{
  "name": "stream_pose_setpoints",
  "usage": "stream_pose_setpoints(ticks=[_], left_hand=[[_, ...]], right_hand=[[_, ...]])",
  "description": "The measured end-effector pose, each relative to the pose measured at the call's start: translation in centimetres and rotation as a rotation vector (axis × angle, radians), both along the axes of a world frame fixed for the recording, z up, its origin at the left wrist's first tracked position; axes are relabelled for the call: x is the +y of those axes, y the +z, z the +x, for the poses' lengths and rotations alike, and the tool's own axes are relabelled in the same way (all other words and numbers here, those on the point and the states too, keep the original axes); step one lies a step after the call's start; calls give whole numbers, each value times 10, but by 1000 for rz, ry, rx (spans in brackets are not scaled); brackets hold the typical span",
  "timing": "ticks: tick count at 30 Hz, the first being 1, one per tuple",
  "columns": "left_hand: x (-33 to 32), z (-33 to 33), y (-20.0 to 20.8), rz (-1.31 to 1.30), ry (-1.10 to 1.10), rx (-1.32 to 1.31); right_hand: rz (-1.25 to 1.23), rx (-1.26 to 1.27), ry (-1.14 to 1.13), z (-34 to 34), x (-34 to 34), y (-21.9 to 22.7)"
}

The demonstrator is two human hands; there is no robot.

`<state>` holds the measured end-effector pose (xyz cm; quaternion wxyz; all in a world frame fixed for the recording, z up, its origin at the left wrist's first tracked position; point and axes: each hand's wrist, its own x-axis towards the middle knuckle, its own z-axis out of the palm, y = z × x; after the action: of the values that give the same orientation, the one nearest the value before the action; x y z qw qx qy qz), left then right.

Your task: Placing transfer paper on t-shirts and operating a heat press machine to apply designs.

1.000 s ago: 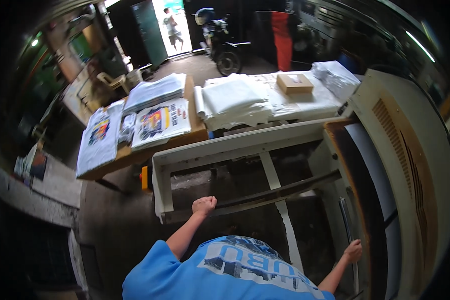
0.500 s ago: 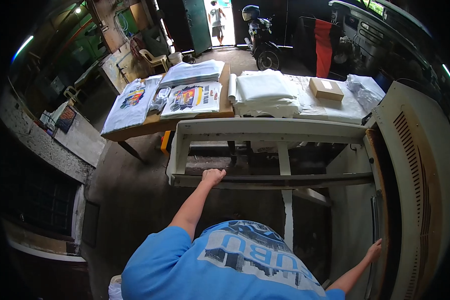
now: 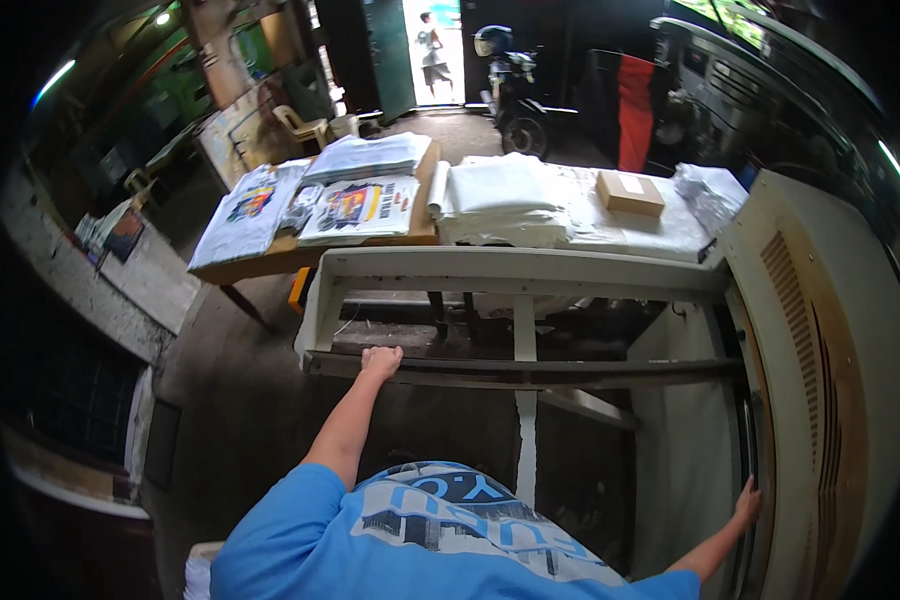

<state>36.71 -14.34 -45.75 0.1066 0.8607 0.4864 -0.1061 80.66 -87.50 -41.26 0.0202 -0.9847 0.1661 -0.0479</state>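
My left hand (image 3: 381,361) is closed over the dark front rail (image 3: 470,374) of a pale metal frame (image 3: 530,266), near its left end. The frame juts leftward from a large cream machine housing (image 3: 810,330) with vent slots and brown, rust-like stains. At the lower right, my right hand (image 3: 748,502) grips the housing's inner side edge, fingers partly hidden behind it. Through the open frame the floor and a pale upright strip (image 3: 526,430) show.
Beyond the frame, a brown table (image 3: 425,200) holds printed shirts (image 3: 252,205) and folded white cloth (image 3: 368,157). White sheets (image 3: 505,190), a cardboard box (image 3: 630,192) and clear plastic (image 3: 711,195) lie farther right. A motorcycle (image 3: 515,95) and a person (image 3: 434,60) are near the doorway.
The view has shifted, so the frame and table sit farther left. The dark gap beside the housing looks narrower. Both hands keep their holds; the person in the doorway has changed pose.
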Motion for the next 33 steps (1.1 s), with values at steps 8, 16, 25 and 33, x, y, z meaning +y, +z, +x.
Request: stream_pose_setpoints(ticks=[8,16,25,33], left_hand=[[-12,3,-2,145,-11,9],[-14,1,1,106,0,-18],[-14,3,5,79,6,-35],[-14,3,7,79,-24,38]], right_hand=[[-109,49,-74,9,3,4],[-115,-16,-62,-17,29,22],[110,46,-57,-34,41,54],[93,67,-29,-9,7,22]])
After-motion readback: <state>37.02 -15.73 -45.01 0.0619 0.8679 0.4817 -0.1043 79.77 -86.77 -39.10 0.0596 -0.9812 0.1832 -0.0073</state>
